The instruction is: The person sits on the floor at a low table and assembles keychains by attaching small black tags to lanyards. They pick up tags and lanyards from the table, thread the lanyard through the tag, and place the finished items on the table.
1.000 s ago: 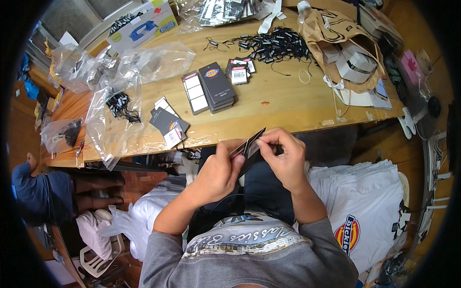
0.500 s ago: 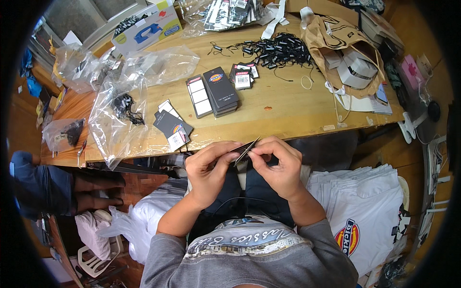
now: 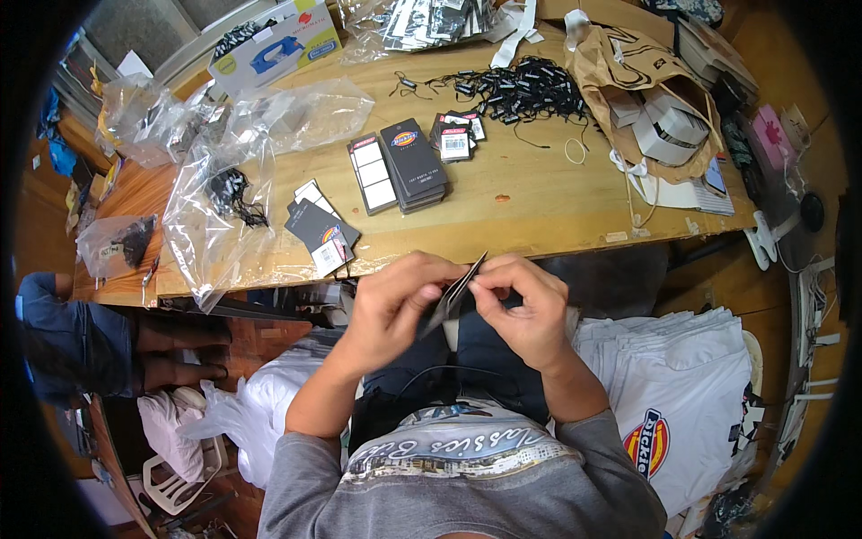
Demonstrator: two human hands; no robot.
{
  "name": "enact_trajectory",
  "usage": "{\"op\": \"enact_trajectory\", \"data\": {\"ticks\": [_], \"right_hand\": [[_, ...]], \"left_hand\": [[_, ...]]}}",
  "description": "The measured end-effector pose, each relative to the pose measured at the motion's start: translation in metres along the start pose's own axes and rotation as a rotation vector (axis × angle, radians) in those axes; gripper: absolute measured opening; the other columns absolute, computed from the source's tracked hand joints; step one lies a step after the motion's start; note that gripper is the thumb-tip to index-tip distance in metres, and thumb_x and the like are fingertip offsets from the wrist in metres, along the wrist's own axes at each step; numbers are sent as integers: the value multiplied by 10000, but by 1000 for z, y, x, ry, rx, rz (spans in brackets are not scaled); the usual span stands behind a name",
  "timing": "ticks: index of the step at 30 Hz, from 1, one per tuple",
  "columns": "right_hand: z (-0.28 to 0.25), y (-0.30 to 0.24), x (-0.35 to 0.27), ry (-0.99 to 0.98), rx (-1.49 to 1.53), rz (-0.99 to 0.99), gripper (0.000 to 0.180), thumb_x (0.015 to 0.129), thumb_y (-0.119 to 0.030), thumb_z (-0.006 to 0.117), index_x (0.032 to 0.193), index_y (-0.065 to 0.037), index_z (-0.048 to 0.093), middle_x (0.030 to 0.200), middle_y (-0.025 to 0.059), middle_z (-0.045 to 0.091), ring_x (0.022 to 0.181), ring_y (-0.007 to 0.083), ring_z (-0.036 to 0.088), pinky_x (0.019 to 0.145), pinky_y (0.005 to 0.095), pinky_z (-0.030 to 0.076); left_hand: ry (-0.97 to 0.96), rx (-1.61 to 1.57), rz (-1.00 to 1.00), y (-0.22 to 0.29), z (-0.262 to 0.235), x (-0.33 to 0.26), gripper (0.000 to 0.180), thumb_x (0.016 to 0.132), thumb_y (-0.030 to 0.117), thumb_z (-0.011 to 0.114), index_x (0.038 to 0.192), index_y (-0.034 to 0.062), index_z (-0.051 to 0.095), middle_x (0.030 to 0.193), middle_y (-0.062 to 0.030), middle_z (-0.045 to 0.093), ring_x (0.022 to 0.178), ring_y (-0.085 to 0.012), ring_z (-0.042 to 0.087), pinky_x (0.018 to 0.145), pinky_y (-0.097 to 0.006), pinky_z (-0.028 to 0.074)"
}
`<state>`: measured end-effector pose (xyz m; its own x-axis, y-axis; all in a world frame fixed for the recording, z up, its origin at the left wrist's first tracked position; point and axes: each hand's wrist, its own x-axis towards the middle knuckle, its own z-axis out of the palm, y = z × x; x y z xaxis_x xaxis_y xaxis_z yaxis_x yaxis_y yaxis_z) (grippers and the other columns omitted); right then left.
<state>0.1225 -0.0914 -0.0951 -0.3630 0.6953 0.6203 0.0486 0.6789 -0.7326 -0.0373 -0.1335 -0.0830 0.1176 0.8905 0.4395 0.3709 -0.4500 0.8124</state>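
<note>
Between my two hands, just in front of the table's near edge, are a few dark hang tags [image 3: 456,295] held together, seen almost edge-on. My left hand [image 3: 395,301] grips them from the left with thumb and fingers. My right hand [image 3: 521,301] pinches their upper right corner. On the table beyond lie a stack of black hang tags [image 3: 415,166], a stack of white-panelled tags [image 3: 371,175] and small tags with white stickers [image 3: 455,142]. Fanned tags [image 3: 319,229] lie to the left by the near edge.
Black string loops [image 3: 521,90] lie heaped at the back, beside a brown paper bag [image 3: 642,81]. Clear plastic bags [image 3: 220,207] and an iron's box [image 3: 274,52] are on the left. Folded white shirts [image 3: 673,386] sit at my right. Another person's legs [image 3: 171,346] show at far left.
The tags in my hands have closed together and turned steeper. My left fingers have shifted along them, while my right hand keeps its pinch.
</note>
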Motion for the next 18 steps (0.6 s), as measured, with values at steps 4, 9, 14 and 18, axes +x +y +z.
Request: {"op": "enact_trajectory", "data": {"ticks": [4, 9, 14, 18], "right_hand": [[3, 4, -4, -93, 42, -9, 144, 639, 67, 609, 719, 6, 507, 680, 86, 530, 560, 176, 532, 473, 248, 414], [2, 7, -5, -124, 66, 6, 128, 651, 44, 614, 724, 6, 516, 688, 92, 535, 573, 189, 531, 491, 257, 415], [-7, 9, -2, -209, 86, 154, 96, 674, 13, 612, 752, 21, 556, 704, 96, 558, 600, 184, 546, 518, 248, 421], [-24, 17, -5, -263, 283, 373, 106, 683, 4, 609, 786, 17, 591, 750, 87, 597, 656, 160, 567, 605, 226, 434]], "left_hand": [[-43, -481, -211, -18, -2, -1, 105, 707, -12, 597, 805, -43, 577, 848, -81, 530, 778, -135, 520, 673, -242, 436], [-21, -562, -248, -20, 4, -3, 70, 708, -39, 582, 778, -38, 575, 825, -85, 524, 753, -135, 517, 681, -239, 427], [159, -452, -124, -14, 8, -7, 60, 720, -65, 550, 775, -43, 542, 808, -96, 525, 742, -147, 518, 688, -246, 417], [208, -391, -134, -6, -13, -12, 64, 714, -92, 543, 751, -56, 506, 836, -145, 553, 785, -162, 536, 728, -262, 431]]}}
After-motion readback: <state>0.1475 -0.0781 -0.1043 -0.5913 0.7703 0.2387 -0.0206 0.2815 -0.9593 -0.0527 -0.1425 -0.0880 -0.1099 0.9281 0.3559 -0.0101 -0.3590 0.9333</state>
